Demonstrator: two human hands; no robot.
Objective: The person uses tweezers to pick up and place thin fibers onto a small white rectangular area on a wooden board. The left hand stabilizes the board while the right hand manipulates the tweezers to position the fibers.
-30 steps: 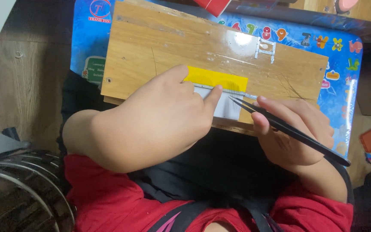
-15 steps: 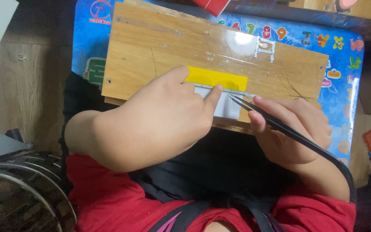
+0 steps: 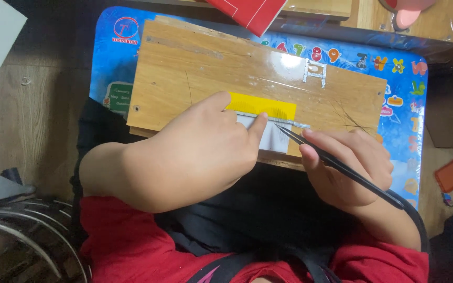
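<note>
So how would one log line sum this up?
left hand pressing metal ruler | right hand holding thin black tool | yellow paper strip

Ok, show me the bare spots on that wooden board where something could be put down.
The wooden board is bare across its far left half, beyond the left hand, and at the right end past the small metal bracket. It is crowded at the near edge: yellow paper, metal ruler, and right hand with black tool.

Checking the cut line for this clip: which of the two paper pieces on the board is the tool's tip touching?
The black tool tip meets the white piece, under the left hand; the yellow piece lies above it.
</note>
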